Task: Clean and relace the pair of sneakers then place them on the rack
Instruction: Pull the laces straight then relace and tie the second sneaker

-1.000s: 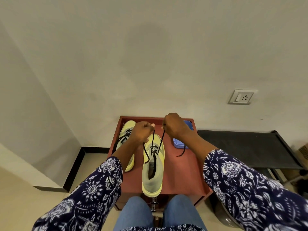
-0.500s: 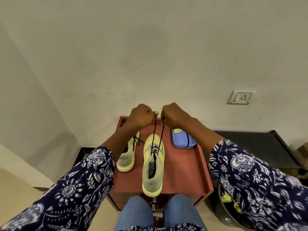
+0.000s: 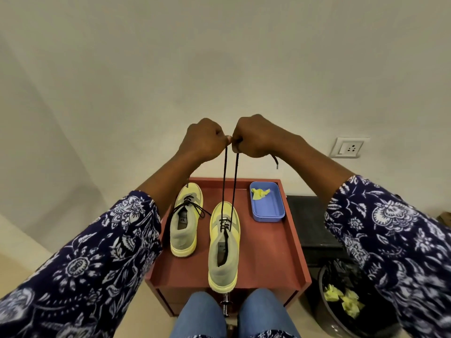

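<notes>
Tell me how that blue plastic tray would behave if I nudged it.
The blue tray looks thin and shallow, holding only a crumpled yellow cloth, so probably light. Flat-bottomed on the smooth red table, it would likely slide rather than tip.

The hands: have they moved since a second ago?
Yes. Both the left hand and right hand have risen from the red table's far edge up the wall, pulling the lace taut.

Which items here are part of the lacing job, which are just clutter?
In use: left hand, right hand, black lace, near sneaker, second sneaker, red stand.
Lying about: blue tray, yellow cloth, dark bin, wall socket.
</notes>
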{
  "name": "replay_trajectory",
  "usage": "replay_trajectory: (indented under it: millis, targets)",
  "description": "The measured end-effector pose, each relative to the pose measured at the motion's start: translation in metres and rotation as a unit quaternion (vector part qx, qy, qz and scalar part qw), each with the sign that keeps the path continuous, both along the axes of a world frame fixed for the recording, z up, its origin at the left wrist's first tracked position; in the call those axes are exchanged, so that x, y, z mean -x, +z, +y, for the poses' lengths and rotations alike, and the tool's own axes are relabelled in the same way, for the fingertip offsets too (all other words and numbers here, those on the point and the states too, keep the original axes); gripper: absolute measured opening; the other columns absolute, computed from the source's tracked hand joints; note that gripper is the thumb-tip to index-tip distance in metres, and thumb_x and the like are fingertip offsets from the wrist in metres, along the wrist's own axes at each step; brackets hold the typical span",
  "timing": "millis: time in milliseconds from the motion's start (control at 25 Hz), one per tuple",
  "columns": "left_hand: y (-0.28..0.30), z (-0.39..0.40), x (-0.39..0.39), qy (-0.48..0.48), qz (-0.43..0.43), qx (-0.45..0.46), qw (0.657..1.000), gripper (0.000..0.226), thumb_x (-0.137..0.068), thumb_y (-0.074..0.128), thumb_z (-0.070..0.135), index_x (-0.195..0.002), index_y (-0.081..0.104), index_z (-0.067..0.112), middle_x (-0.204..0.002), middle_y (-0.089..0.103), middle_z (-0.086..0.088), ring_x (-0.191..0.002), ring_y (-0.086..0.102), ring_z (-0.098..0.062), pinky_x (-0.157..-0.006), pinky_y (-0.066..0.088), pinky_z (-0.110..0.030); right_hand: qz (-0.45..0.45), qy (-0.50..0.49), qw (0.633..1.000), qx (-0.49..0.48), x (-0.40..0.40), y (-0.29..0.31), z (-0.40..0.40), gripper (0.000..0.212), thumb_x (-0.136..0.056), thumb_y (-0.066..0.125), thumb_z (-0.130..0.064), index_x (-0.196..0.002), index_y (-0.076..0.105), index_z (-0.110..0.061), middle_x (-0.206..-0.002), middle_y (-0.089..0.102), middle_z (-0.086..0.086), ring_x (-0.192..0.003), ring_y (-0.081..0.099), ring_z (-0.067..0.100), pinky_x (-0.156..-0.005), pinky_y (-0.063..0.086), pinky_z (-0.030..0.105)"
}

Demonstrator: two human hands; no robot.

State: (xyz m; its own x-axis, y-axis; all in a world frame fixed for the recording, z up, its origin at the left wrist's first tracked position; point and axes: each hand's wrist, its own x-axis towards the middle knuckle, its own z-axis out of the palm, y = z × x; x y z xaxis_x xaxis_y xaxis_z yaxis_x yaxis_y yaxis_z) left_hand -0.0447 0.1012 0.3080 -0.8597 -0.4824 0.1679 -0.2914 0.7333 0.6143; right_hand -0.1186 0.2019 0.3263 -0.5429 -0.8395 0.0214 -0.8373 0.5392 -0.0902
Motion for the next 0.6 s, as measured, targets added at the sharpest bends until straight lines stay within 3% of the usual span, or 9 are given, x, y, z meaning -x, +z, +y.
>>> replay_trajectory:
  millis: [120, 200, 440, 600]
  targets:
    - [0.016, 0.0, -0.003, -0.014, 0.029, 0.016, 0.999, 0.024, -0.088, 0.06, 0.025, -0.086, 0.068, 0.002, -0.085, 0.065, -0.007, -0.079, 0.055, -0.016, -0.058, 0.038, -0.022, 0.006, 0.003, 1.0, 0.024, -0.003, 0.018, 0.006, 0.023, -0.087, 0.054, -0.009, -0.102, 0.069, 0.001, -0.104, 0.069, 0.017, -0.097, 0.062, 0.03, -0.076, 0.046, 0.035]
    - [0.026, 0.002, -0.004, -0.017, 0.03, 0.039, 0.999, 0.019, -0.088, 0.06, 0.022, -0.091, 0.07, 0.006, -0.094, 0.068, -0.008, -0.082, 0.054, -0.014, -0.068, 0.039, -0.025, 0.007, 0.004, 0.999, 0.048, -0.004, 0.029, 0.01, 0.021, -0.087, 0.057, -0.009, -0.102, 0.07, -0.003, -0.106, 0.07, 0.011, -0.101, 0.061, 0.026, -0.075, 0.043, 0.028]
    - [0.052, 0.005, -0.012, -0.009, 0.058, 0.094, 0.994, 0.019, -0.091, 0.055, 0.015, -0.102, 0.069, 0.007, -0.106, 0.068, -0.01, -0.1, 0.06, -0.023, -0.073, 0.039, -0.023, 0.033, 0.003, 0.993, 0.117, -0.004, 0.062, 0.018, 0.021, -0.086, 0.063, -0.015, -0.103, 0.071, -0.006, -0.109, 0.07, 0.007, -0.104, 0.06, 0.022, -0.068, 0.037, 0.019]
    - [0.064, 0.003, -0.016, 0.003, 0.092, 0.101, 0.991, 0.021, -0.086, 0.064, 0.015, -0.105, 0.068, 0.009, -0.105, 0.069, -0.01, -0.098, 0.062, -0.024, -0.08, 0.046, -0.026, 0.046, -0.004, 0.984, 0.17, -0.004, 0.072, 0.021, 0.019, -0.083, 0.066, -0.015, -0.1, 0.072, -0.007, -0.106, 0.071, 0.007, -0.101, 0.061, 0.022, -0.076, 0.041, 0.023]
